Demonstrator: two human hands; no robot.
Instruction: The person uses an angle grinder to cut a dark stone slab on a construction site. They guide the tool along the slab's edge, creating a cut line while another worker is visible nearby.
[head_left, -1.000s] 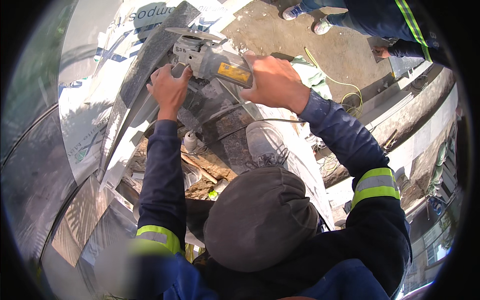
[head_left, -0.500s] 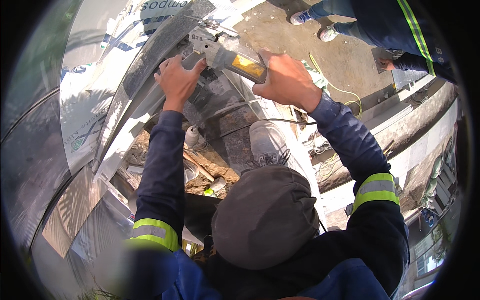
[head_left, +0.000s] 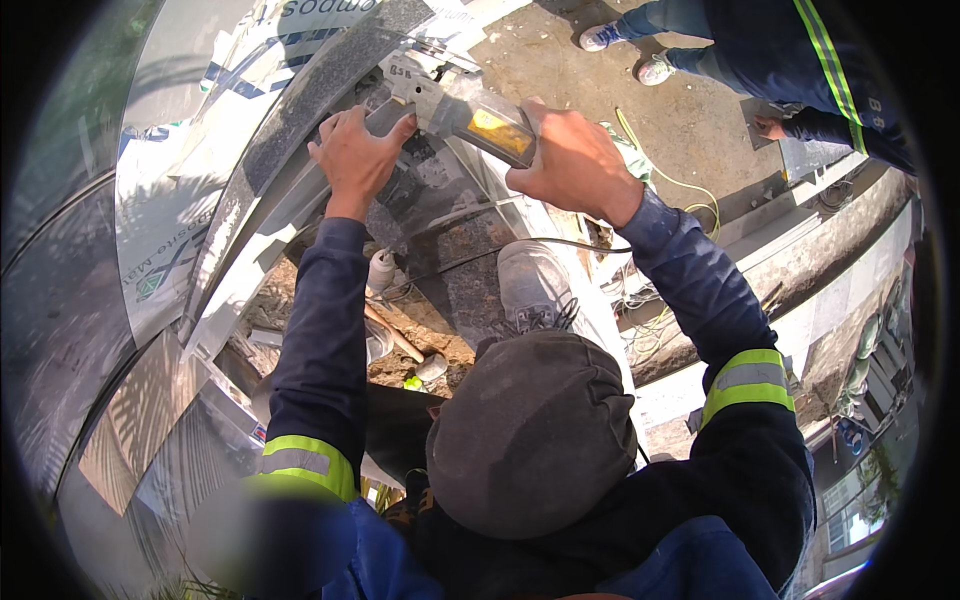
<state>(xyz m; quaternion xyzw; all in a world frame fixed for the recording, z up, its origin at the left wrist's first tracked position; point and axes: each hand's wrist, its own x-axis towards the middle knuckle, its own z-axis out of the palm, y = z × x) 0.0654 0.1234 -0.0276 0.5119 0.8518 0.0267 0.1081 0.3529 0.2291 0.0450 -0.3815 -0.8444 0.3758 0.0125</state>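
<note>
A dusty grey angle grinder (head_left: 452, 108) with a yellow label lies across the space between my hands, its head against the long dark grey slab strip (head_left: 262, 170). My left hand (head_left: 355, 162) is closed around the grinder's side handle, thumb toward the tool's head. Around the rear of its body wraps my right hand (head_left: 582, 165), fingers mostly hidden behind it. The cutting end is partly covered by the tool itself, so I cannot make out the disc's contact. Below the tool, a black cable (head_left: 580, 243) runs out near my right forearm.
A dusty shoe (head_left: 533, 278) stands under the work, and a hammer (head_left: 410, 350) lies on the ground left of it. White printed sheeting (head_left: 165, 215) covers panels at the left. A co-worker's hand (head_left: 770, 127) touches a board at upper right. A dark cap (head_left: 535, 435) fills the lower middle.
Both hands keep their grip on the grinder, with almost no movement. The dust haze under the tool looks thinner, and the whole view has shifted slightly.
</note>
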